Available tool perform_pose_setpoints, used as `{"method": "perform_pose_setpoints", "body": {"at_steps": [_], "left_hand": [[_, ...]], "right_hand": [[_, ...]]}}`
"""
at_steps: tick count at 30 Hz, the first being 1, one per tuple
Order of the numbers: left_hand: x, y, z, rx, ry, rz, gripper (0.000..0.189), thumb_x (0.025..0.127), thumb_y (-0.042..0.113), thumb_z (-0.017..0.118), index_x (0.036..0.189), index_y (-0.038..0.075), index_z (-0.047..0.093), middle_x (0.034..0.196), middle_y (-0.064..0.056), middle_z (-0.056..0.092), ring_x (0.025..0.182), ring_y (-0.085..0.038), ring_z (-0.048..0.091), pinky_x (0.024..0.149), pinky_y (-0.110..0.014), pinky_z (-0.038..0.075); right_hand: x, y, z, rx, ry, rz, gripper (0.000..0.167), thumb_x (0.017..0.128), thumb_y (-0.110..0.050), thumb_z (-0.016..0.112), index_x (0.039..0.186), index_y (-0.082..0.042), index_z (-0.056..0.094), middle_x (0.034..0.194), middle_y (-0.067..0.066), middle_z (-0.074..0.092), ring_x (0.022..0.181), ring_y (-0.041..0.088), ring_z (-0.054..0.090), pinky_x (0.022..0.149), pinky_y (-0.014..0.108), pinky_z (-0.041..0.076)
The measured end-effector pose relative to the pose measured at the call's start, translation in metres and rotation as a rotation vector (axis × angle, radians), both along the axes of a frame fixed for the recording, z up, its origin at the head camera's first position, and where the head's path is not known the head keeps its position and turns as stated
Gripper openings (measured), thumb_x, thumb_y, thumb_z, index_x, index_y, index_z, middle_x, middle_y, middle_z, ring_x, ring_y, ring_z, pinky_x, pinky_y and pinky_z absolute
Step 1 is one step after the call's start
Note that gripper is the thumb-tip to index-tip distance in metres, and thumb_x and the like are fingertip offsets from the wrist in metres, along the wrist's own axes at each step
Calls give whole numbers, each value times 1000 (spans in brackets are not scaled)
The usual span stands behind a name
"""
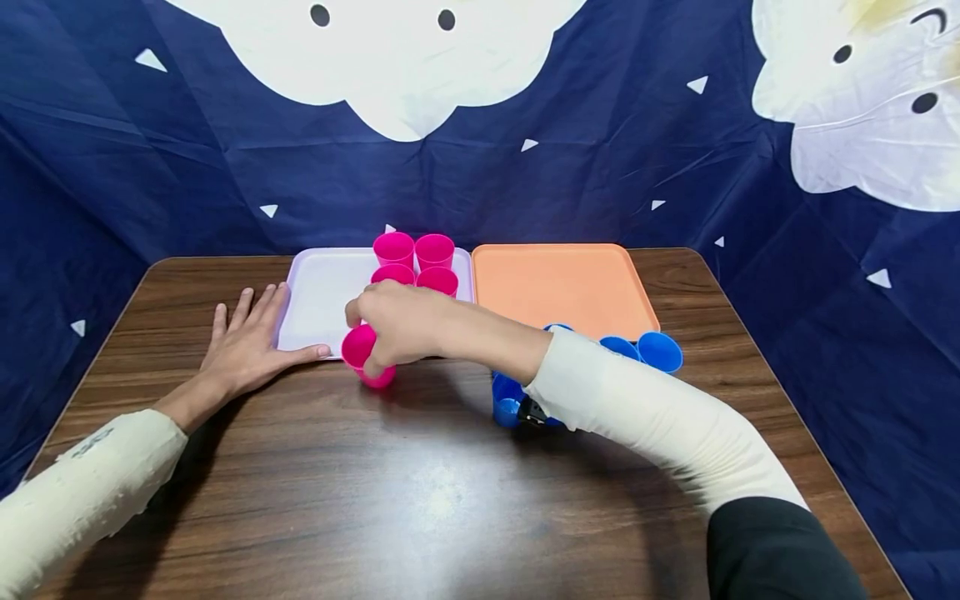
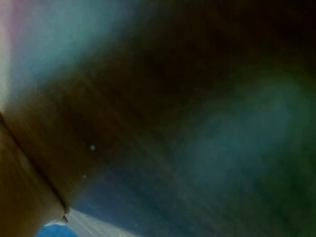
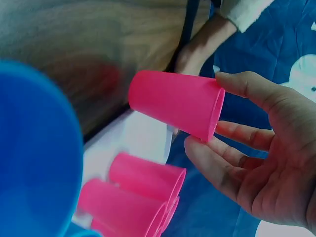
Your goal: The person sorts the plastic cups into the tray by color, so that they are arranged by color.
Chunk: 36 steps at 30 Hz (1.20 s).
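My right hand [image 1: 411,321] holds a pink cup [image 1: 358,346] by its rim, between thumb and fingers. That cup is over the front edge of the pale lavender tray [image 1: 318,287]; the right wrist view shows the fingertips at the mouth of the held cup [image 3: 173,101]. Several more pink cups [image 1: 394,248] stand upright on the right part of this tray, the nearer ones partly behind my hand. My left hand [image 1: 247,350] rests with spread fingers on the table by the tray's left edge, its thumb at the front corner. The left wrist view is dark and blurred.
An orange tray [image 1: 558,287] lies to the right of the lavender one. Several blue cups [image 1: 660,352] stand at and before its front edge, partly hidden by my right forearm. The wooden table [image 1: 375,500] ends at a dark blue cloth [image 1: 337,179] behind.
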<state>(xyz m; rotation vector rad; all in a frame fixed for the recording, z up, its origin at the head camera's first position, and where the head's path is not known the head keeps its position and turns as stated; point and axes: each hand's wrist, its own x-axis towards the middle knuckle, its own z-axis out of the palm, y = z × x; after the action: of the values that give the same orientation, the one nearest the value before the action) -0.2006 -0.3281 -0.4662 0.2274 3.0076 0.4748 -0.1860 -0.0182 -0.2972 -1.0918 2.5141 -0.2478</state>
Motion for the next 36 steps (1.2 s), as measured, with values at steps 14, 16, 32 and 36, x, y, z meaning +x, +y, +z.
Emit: {"method": "perform_pose_setpoints", "body": {"at_steps": [14,16,32,36], "left_hand": [[-1,-1,0,0,-15,6,139,90,88,69,182,14,-5,189,-27,2,174,-59,-6,135,-78,-18],[-1,0,0,2,-14,6,139,90,88,69,182,14,-5,189,-27,2,174,-59,-7,135,-78,-18],[0,0,0,5,-21,5,139,90,89,68,182,14,-5,189,-26,0,174,-59,-8,135,-77,-19],[-1,-1,-1,5,-21,6,139,90,89,68,182,15,-6,189,-26,0,174,-58,-8,135,-77,-19]], "right_hand": [[-26,22,-7,-33,75,-99,53,87,-31,94,133,-13,76,118,2,78,110,20,69,90,32,61],[-27,22,-8,-36,84,-103,54,87,-31,94,135,-14,77,120,2,78,113,20,69,92,32,61],[-33,27,-16,-20,127,-141,55,85,-29,97,135,-15,79,123,7,77,119,22,65,87,34,63],[-35,28,-16,-19,125,-155,61,85,-29,97,140,-15,78,128,6,77,123,22,65,90,34,63]]}}
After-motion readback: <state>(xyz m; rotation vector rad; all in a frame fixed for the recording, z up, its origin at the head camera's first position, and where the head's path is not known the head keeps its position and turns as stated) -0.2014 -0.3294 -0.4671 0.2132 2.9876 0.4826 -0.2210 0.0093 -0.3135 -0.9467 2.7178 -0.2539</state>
